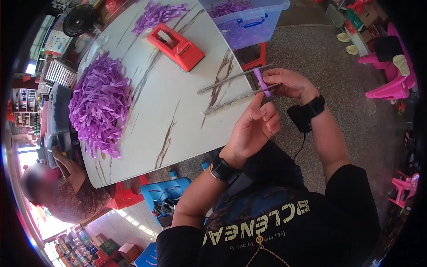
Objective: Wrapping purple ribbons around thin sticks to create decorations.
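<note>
Two slim parallel metal bars (pixel 227 104) stick out past the right edge of the marble-patterned table. A short purple ribbon (pixel 261 80) spans them near their outer ends. My right hand (pixel 291 84) is closed at the far side of this ribbon, fingertips pinched by the bar ends. My left hand (pixel 254 127) is below the nearer bar, its fingers curled and one digit raised against the bar beside the ribbon's lower end. Whether anything lies inside its curled fingers is hidden.
A large heap of purple ribbon pieces (pixel 100 107) covers the table's left side, with a smaller pile (pixel 158 15) at the back. A red tape dispenser (pixel 176 46) stands between. Behind is a clear plastic bin (pixel 253 29). Another person (pixel 73 196) sits at left.
</note>
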The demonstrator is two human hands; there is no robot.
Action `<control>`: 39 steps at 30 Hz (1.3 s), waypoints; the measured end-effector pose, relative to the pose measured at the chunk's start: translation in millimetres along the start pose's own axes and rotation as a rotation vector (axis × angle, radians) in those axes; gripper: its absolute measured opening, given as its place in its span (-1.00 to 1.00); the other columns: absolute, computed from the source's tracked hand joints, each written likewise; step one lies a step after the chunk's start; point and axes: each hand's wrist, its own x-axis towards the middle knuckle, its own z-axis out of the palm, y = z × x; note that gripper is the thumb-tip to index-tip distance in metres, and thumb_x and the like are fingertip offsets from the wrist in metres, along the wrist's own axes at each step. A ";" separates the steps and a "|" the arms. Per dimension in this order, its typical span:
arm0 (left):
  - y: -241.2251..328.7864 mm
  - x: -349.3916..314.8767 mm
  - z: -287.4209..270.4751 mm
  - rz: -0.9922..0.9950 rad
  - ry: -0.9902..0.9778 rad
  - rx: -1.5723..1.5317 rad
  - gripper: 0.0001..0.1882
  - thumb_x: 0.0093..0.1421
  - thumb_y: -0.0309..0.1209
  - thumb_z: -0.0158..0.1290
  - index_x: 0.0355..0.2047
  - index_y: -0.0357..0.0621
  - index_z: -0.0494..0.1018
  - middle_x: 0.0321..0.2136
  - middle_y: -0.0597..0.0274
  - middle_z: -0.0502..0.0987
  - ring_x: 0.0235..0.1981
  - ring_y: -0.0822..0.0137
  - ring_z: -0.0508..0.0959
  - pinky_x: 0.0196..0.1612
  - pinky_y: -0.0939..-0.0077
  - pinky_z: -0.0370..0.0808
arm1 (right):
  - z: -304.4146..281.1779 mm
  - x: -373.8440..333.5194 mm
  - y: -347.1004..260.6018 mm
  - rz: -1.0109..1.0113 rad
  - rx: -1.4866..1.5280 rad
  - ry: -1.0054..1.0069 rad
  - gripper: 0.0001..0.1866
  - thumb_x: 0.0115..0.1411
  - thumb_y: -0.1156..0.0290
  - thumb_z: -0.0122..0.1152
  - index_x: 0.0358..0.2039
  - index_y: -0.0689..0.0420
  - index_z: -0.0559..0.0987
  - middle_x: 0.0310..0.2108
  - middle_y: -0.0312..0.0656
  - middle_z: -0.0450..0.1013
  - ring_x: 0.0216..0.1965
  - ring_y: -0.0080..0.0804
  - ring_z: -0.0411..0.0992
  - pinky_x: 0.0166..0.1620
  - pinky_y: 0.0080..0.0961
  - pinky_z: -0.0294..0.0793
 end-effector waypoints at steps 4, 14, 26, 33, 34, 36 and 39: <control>-0.4 2.2 1.9 -0.007 -0.002 -0.005 -0.75 0.05 -0.46 -0.13 -0.21 0.01 0.22 -0.57 0.41 0.14 -0.53 0.49 0.19 -0.41 0.63 0.18 | -20.5 23.5 28.1 -0.004 0.264 -0.270 -0.79 0.13 0.30 0.14 -0.23 0.06 0.47 -0.38 -0.42 0.47 -0.38 -0.66 0.41 -0.39 -0.70 0.34; -0.1 0.2 -1.3 -0.013 -0.005 0.014 -0.75 0.05 -0.45 -0.12 -0.22 -0.01 0.20 -0.58 0.41 0.13 -0.53 0.50 0.18 -0.41 0.65 0.19 | 10.0 66.5 96.3 -0.208 0.790 -0.434 -0.83 0.20 0.31 0.01 -0.28 0.10 0.46 -0.40 -0.32 0.43 -0.39 -0.53 0.40 -0.28 -0.61 0.42; 1.3 -2.9 -3.9 -0.002 0.011 0.088 -0.79 0.16 -0.26 -0.16 -0.26 -0.08 0.23 -0.56 0.40 0.18 -0.51 0.47 0.22 -0.39 0.62 0.22 | 26.7 0.6 -0.3 -0.004 0.499 -0.263 -0.66 0.24 0.28 -0.09 -0.09 0.26 0.36 -0.42 -0.29 0.37 -0.32 -0.51 0.34 -0.17 -0.51 0.35; -1.4 -13.4 3.6 -0.197 0.138 0.377 -0.56 0.25 -0.25 -0.20 0.08 -0.16 0.16 -0.48 0.35 0.31 -0.43 0.45 0.34 -0.30 0.61 0.32 | -4.7 -0.9 6.4 -0.011 0.553 -0.363 -0.77 0.24 0.33 -0.06 -0.21 0.22 0.41 -0.51 -0.37 0.34 -0.40 -0.63 0.29 -0.27 -0.64 0.32; -0.5 -15.2 7.6 -0.195 0.134 0.377 -0.56 0.25 -0.25 -0.20 0.08 -0.16 0.16 -0.48 0.35 0.31 -0.43 0.45 0.34 -0.30 0.61 0.32 | -11.6 -9.6 6.4 -0.011 0.548 -0.363 -0.77 0.24 0.33 -0.06 -0.21 0.22 0.41 -0.51 -0.37 0.34 -0.40 -0.63 0.29 -0.27 -0.64 0.32; 7.6 -23.2 18.8 -0.167 0.060 0.750 -0.54 0.25 -0.30 -0.15 0.14 -0.13 0.13 -0.44 0.36 0.33 -0.41 0.52 0.35 -0.28 0.66 0.32 | -11.4 -33.4 -5.3 -0.164 0.239 0.040 -0.72 0.25 0.33 -0.08 -0.11 0.20 0.41 -0.54 -0.38 0.33 -0.44 -0.66 0.29 -0.32 -0.71 0.27; 24.2 -20.6 33.3 0.021 0.074 1.199 -0.53 0.20 -0.43 -0.06 0.13 -0.14 0.16 -0.43 0.39 0.33 -0.41 0.58 0.35 -0.31 0.70 0.33 | 2.3 -68.2 -21.0 -0.337 -0.354 0.188 -0.61 0.24 0.24 -0.07 0.01 0.18 0.38 -0.51 -0.37 0.40 -0.49 -0.72 0.26 -0.39 -0.77 0.20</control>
